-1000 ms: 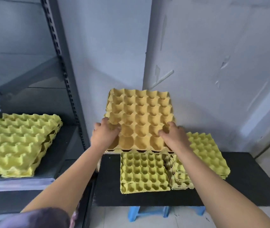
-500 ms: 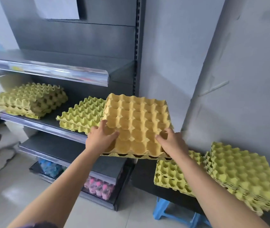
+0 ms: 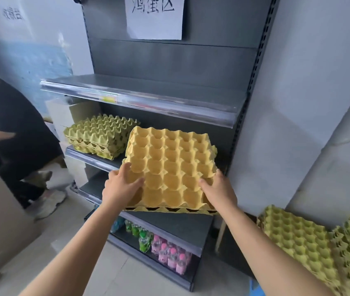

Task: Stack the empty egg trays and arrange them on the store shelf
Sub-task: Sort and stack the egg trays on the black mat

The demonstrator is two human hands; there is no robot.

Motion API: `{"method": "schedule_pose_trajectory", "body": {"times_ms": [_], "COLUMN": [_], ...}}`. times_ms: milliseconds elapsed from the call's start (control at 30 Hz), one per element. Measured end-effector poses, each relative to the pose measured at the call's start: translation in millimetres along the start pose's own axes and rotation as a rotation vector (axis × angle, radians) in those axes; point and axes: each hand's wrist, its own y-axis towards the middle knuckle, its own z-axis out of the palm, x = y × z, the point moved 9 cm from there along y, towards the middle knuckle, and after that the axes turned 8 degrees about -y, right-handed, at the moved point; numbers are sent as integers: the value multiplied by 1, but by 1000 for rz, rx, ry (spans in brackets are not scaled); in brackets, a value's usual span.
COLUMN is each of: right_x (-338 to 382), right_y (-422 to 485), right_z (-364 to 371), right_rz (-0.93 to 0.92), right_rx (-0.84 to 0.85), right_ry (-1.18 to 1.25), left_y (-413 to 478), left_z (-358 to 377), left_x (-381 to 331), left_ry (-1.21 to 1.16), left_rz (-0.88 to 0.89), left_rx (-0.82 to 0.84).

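Head view: left grip (image 3: pixel 123 186) and right grip (image 3: pixel 219 192) are each clasping a near corner of the orange egg tray stack (image 3: pixel 171 165), holding it tilted at the middle shelf (image 3: pixel 88 157), just right of the green tray stack (image 3: pixel 100 135).

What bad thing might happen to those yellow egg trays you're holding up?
The left hand and right hand grip only the near edge of the held trays, so the far end might dip and the trays slide apart. Their left side is close to the green stack on the shelf, so pushing in could bump it.
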Motion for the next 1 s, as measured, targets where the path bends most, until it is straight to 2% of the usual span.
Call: {"method": "schedule_pose_trajectory", "body": {"times_ms": [267,533,733,1000], "right_x": [48,26,12,13], "right_y": [34,105,150,177], "right_z": [54,63,61,79], "right_rz": [122,250,361,427], "right_rx": [13,-83,-124,-137], "right_ry": [-37,-34,-119,-158], "left_y": [92,182,238,283], "left_z": [-14,49,96,126], "left_x": [37,7,-14,-12], "left_ry": [36,23,31,-10], "left_rz": [33,108,164,204], "left_rx": [85,191,295,404]}}
